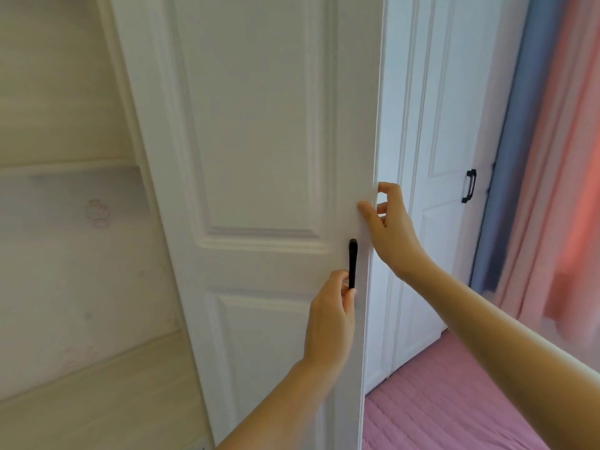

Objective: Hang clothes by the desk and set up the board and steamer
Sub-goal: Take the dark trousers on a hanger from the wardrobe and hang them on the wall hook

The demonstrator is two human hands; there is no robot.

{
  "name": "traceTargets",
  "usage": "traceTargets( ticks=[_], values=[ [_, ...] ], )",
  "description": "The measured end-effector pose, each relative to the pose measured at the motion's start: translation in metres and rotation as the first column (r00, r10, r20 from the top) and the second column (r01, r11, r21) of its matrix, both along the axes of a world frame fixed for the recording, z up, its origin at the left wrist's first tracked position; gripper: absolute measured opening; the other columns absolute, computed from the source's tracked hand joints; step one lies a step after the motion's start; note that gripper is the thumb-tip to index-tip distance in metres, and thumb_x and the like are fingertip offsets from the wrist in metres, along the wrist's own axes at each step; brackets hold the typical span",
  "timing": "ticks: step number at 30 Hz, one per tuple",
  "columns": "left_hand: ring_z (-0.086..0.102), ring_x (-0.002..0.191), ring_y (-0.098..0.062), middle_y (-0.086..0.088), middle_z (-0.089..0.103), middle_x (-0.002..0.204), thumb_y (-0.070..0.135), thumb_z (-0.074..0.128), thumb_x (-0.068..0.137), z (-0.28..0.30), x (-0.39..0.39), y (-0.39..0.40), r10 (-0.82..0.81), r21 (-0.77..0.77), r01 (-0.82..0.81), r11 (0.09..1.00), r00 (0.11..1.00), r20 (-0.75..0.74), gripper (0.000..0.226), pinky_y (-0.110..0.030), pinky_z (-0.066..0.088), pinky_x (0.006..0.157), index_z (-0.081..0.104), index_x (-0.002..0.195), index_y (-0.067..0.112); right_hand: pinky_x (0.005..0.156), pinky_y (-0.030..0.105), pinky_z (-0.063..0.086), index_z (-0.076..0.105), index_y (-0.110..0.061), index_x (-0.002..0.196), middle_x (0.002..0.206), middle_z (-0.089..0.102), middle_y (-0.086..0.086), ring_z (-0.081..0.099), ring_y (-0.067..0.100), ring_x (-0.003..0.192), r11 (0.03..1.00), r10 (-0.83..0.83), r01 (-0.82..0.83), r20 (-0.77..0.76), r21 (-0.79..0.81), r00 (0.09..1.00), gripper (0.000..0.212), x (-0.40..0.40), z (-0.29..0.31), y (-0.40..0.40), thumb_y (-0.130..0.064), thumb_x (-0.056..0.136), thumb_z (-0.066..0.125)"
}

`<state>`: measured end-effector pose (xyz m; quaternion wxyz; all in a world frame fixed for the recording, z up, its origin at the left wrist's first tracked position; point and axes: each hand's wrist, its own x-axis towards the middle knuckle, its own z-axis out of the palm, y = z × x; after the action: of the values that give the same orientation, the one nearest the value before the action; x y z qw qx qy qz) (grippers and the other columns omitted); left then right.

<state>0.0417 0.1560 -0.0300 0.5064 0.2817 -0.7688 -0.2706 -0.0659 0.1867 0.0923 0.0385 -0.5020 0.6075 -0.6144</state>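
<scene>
Left hand point(328, 315) around upright black door handle point(352, 264).

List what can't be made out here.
Head view only:
- Wardrobe inside: hidden behind the open white door.
- Left hand fingers: curled behind the black handle.
- Right hand fingertips: partly round the door's edge.
- Pale print on the left wall: too faint.
- Curtains: blurred, cut off by the right edge.
- Clothes, board, steamer: not in view.

Smooth white-painted door point(259, 157), matt black handle point(352, 261), pink quilted cloth point(454, 401)
</scene>
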Motion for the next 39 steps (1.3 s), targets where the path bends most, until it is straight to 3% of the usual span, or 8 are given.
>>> traceTargets(
  ticks=[9, 14, 21, 24, 28, 33, 35, 39],
  values=[
    [0.061, 0.087, -0.004, 0.012, 0.064, 0.098, 0.019, 0.052, 0.097, -0.001, 0.094, 0.073, -0.012, 0.027, 0.014, 1.0, 0.998, -0.055, 0.021, -0.015, 0.051, 0.076, 0.057, 0.117, 0.024, 0.065, 0.025, 0.047, 0.033, -0.024, 0.13, 0.1, 0.053, 0.007, 0.058, 0.021, 0.084, 1.0, -0.027, 0.026, -0.106, -0.008, 0.994, 0.036, 0.086, -0.003, 0.08, -0.033, 0.098, 0.048],
    [0.062, 0.093, -0.003, 0.015, 0.063, 0.105, 0.031, 0.058, 0.093, -0.003, 0.146, 0.104, 0.022, 0.059, -0.016, 0.998, 0.995, -0.102, 0.03, -0.014, 0.051, 0.079, 0.055, 0.123, 0.026, 0.064, 0.019, 0.044, 0.035, -0.025, 0.128, 0.1, 0.055, 0.001, 0.059, 0.014, 0.084, 0.999, 0.047, -0.05, -0.164, -0.011, 0.985, 0.037, 0.132, -0.002, 0.111, -0.031, 0.096, 0.052],
    [0.061, 0.095, -0.005, 0.011, 0.062, 0.106, 0.047, 0.071, 0.075, -0.003, 0.194, 0.123, 0.095, 0.094, -0.08, 0.992, 0.981, -0.17, 0.056, -0.018, 0.054, 0.078, 0.053, 0.123, 0.025, 0.079, 0.034, 0.059, 0.039, -0.023, 0.131, 0.105, 0.057, -0.012, 0.063, 0.011, 0.095, 0.959, 0.283, -0.274, -0.191, 0.071, 0.94, 0.039, 0.176, 0.006, 0.129, -0.029, 0.095, 0.053],
    [0.059, 0.09, -0.004, 0.013, 0.06, 0.098, 0.042, 0.077, 0.073, -0.001, 0.209, 0.128, 0.137, 0.102, -0.119, 0.988, 0.973, -0.185, 0.056, -0.013, 0.049, 0.075, 0.052, 0.121, 0.026, 0.082, 0.034, 0.058, 0.04, -0.027, 0.136, 0.117, 0.058, -0.007, 0.062, 0.012, 0.105, 0.922, 0.386, -0.373, -0.18, 0.104, 0.905, 0.042, 0.187, 0.006, 0.128, -0.027, 0.096, 0.053],
    [0.06, 0.085, -0.006, 0.012, 0.059, 0.091, 0.035, 0.079, 0.074, -0.002, 0.228, 0.129, 0.191, 0.117, -0.169, 0.979, 0.958, -0.212, 0.054, -0.012, 0.047, 0.075, 0.053, 0.121, 0.025, 0.081, 0.025, 0.056, 0.036, -0.032, 0.14, 0.117, 0.057, -0.016, 0.061, 0.006, 0.106, 0.877, 0.479, -0.455, -0.194, 0.155, 0.856, 0.047, 0.198, 0.002, 0.126, -0.027, 0.097, 0.052],
    [0.06, 0.092, -0.005, 0.009, 0.062, 0.097, 0.034, 0.077, 0.075, -0.003, 0.254, 0.128, 0.209, 0.146, -0.184, 0.972, 0.962, -0.176, 0.054, -0.014, 0.049, 0.079, 0.053, 0.124, 0.03, 0.1, 0.039, 0.048, 0.03, -0.034, 0.143, 0.135, 0.053, -0.006, 0.058, 0.01, 0.116, 0.86, 0.509, -0.488, -0.236, 0.146, 0.828, 0.052, 0.216, -0.002, 0.12, -0.028, 0.096, 0.053],
    [0.061, 0.093, -0.003, 0.009, 0.063, 0.1, 0.032, 0.077, 0.076, 0.0, 0.264, 0.129, 0.214, 0.159, -0.188, 0.969, 0.963, -0.163, 0.055, -0.012, 0.049, 0.079, 0.053, 0.125, 0.028, 0.099, 0.029, 0.046, 0.028, -0.032, 0.145, 0.138, 0.05, -0.004, 0.055, 0.011, 0.119, 0.858, 0.514, -0.494, -0.259, 0.141, 0.818, 0.054, 0.224, -0.002, 0.117, -0.028, 0.096, 0.052],
    [0.062, 0.097, -0.005, 0.013, 0.065, 0.101, 0.027, 0.076, 0.078, 0.003, 0.278, 0.131, 0.217, 0.19, -0.188, 0.964, 0.965, -0.148, 0.054, -0.02, 0.053, 0.083, 0.054, 0.127, 0.027, 0.078, 0.005, 0.039, 0.027, -0.03, 0.146, 0.138, 0.049, -0.003, 0.056, 0.008, 0.114, 0.862, 0.504, -0.494, -0.298, 0.115, 0.811, 0.056, 0.237, -0.004, 0.112, -0.029, 0.096, 0.052]
  ],
)
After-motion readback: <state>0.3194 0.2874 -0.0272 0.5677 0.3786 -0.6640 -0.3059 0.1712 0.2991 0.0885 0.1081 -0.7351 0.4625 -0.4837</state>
